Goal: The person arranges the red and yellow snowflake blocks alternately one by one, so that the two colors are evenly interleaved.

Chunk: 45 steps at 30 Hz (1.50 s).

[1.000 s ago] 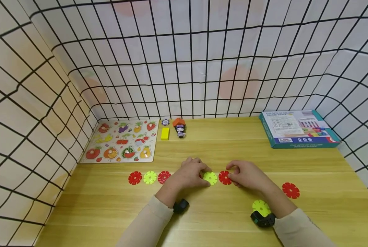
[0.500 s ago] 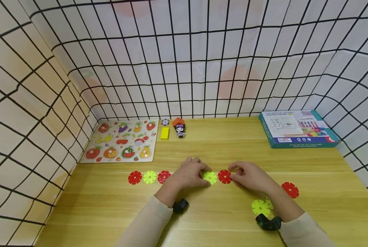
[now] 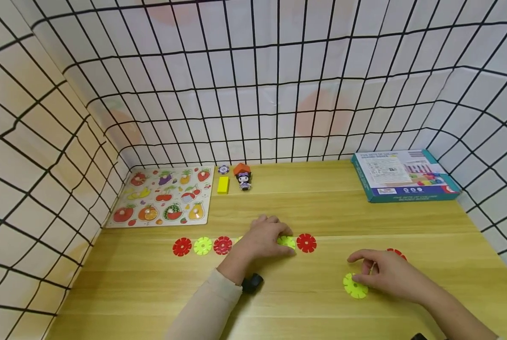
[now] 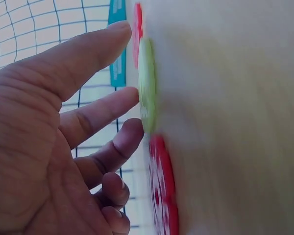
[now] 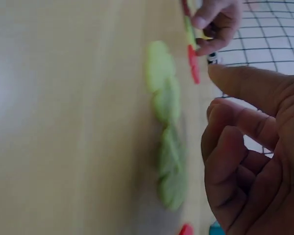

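A row of flat notched discs, red and yellow-green in turn, lies on the wooden table. My left hand (image 3: 265, 240) rests over the row and hides part of it. Its thumb and fingers lie spread about a yellow-green disc (image 4: 148, 85), with fingertips at its edge. Just right of that is the row's end red disc (image 3: 306, 243). My right hand (image 3: 391, 276) hovers by a loose yellow-green disc (image 3: 355, 285), holding nothing. The right wrist view has two overlapping yellow-green discs (image 5: 170, 166) beside the loosely bent fingers. Another red disc (image 3: 397, 253) is partly hidden behind this hand.
A fruit puzzle board (image 3: 161, 196) lies at the back left. Beside it are a yellow block (image 3: 223, 185), a poker chip (image 3: 223, 169), and a small figurine (image 3: 244, 180) by an orange block (image 3: 242, 168). A teal-edged box (image 3: 406, 177) lies at the back right. Grid-patterned cloth surrounds the table.
My right hand has left the red disc at the row's end and moved right and nearer, to the loose yellow-green discs. My left hand keeps its place. The head view has shifted slightly.
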Available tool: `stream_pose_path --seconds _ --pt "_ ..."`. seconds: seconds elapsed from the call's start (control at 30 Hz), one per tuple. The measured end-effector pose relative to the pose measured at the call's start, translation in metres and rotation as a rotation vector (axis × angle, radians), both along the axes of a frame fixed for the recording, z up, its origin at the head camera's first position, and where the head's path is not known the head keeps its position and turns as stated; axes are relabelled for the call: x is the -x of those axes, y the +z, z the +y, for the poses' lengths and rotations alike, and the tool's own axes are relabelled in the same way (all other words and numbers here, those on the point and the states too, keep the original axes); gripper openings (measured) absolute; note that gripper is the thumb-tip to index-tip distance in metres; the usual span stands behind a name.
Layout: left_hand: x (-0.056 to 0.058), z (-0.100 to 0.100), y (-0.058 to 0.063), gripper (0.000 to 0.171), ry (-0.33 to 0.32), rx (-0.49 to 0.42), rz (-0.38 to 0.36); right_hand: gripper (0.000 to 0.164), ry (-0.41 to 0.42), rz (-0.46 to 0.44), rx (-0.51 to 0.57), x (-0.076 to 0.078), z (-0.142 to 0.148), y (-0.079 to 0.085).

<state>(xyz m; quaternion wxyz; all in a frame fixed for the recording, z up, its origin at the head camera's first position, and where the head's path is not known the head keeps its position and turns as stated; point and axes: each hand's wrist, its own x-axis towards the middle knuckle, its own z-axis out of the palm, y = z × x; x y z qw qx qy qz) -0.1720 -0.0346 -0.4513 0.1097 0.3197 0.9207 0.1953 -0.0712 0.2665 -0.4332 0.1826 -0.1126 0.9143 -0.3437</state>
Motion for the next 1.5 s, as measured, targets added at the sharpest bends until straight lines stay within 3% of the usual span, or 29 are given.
stream_pose_path --seconds 0.2,0.43,0.67,0.97,1.17,1.3,1.37,1.5 --pt "-0.001 0.016 0.002 0.052 -0.029 0.015 0.009 0.046 -0.033 -0.038 -0.045 -0.018 0.007 -0.009" --pt "-0.001 0.024 0.002 0.046 -0.023 0.042 0.007 0.063 -0.059 -0.154 0.063 -0.029 0.005 -0.023" --pt "-0.001 0.026 -0.001 0.045 -0.025 0.028 0.001 0.060 -0.070 -0.104 0.014 -0.032 0.002 -0.023" --pt "-0.002 0.028 0.001 0.044 -0.013 0.004 -0.024 0.056 -0.065 -0.088 0.013 -0.031 0.001 -0.022" --pt "-0.002 0.029 0.002 0.044 -0.005 0.007 -0.033 0.045 -0.048 0.146 -0.103 -0.030 -0.001 -0.019" --pt "-0.003 0.031 0.002 0.045 -0.004 0.014 -0.030 0.034 -0.055 0.221 -0.099 -0.025 -0.002 -0.012" --pt "-0.004 0.032 0.002 0.045 -0.002 0.019 -0.028 0.029 -0.068 0.212 -0.064 -0.019 -0.002 -0.009" --pt "-0.004 0.034 0.002 0.045 -0.005 0.041 -0.012 0.027 -0.131 0.110 0.103 0.000 -0.004 -0.004"
